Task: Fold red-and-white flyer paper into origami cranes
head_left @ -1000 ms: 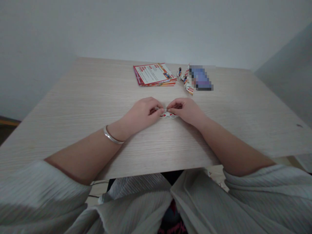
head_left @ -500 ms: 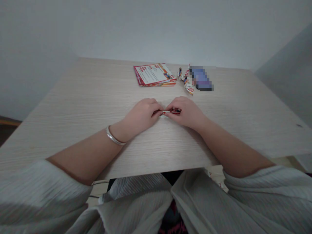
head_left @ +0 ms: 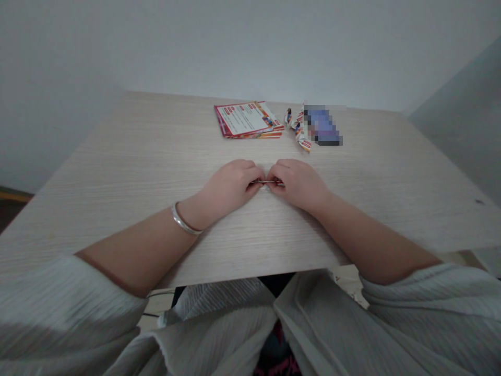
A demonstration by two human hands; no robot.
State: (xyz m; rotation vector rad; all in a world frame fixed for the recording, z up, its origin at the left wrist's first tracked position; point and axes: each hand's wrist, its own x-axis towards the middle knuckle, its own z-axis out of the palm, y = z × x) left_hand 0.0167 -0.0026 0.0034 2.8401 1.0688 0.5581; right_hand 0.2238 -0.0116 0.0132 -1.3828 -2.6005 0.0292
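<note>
Item: 1 paper (head_left: 266,181), printed, thin. Location: centre of the frame, between both hands, low over the surface (head_left: 242,235); contact with it cannot be told. Visible part: a narrow edge, pale with traces of red; remainder hidden by fingers.

Grips: 1 left grip (head_left: 236,179), closed, pinching the paper between thumb and fingers; 1 right grip (head_left: 298,180), likewise closed on it, fingertips just beside those opposite.

Handling, as judged: very light; pliant, with enough stiffness to keep a crease; not notably slippery; liable to tear or crumple under a hard pull. Advised hold: along the edge, thumb and forefinger of each hand near the middle, pressure light and even.

Changes: one second ago, a printed face with red marks showed below the fingertips; half a second ago, a narrower band, with a dark red patch inside the right grip; at present, a near edge-on line, fingertips drawn closer together.

Unchanged: 1 stack of cards (head_left: 245,119), upper centre; several folded papers (head_left: 303,140), right of the stack; 1 phone (head_left: 324,125), pixelated, beside them, upper right of centre.
</note>
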